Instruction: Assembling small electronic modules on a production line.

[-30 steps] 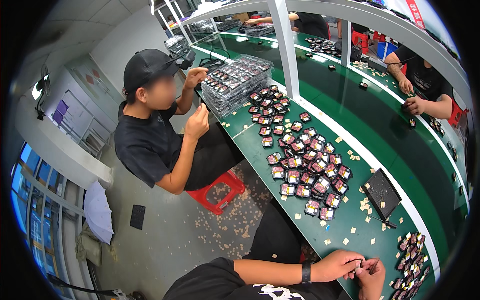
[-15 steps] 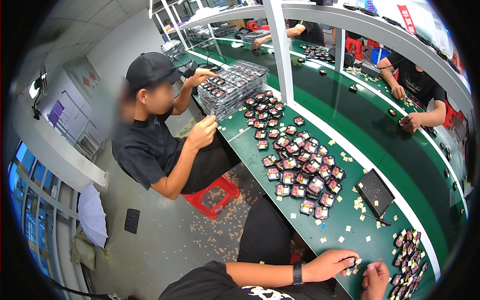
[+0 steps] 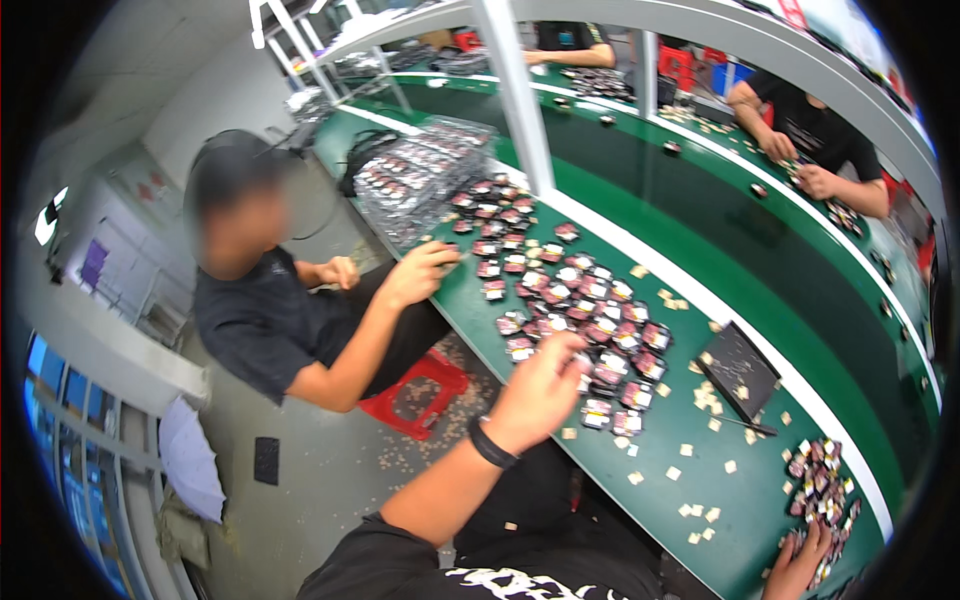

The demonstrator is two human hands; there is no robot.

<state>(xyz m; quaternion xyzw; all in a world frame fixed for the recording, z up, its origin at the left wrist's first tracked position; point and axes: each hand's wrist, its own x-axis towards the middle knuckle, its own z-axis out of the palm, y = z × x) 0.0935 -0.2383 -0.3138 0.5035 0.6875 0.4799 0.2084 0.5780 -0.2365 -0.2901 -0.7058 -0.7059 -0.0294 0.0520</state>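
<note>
My left hand, with a dark band at its wrist, reaches over the near side of a large pile of small black cases with reddish-pink and white faces. Its fingers are bent and drawn together around one of these cases at the fingertips, though motion blurs the grip. At the lower right, my right hand touches the near edge of a smaller heap of like cases. The fingers there are apart, with nothing visibly held.
A black shallow tray and pale square chips lie on the green table. A person sits at the left beside stacked clear trays. Another person works across the green belt. A white post rises beyond the cases.
My left hand has moved far and left from the near table edge to the large pile. My right hand has moved right to the smaller heap. The view has shifted.
</note>
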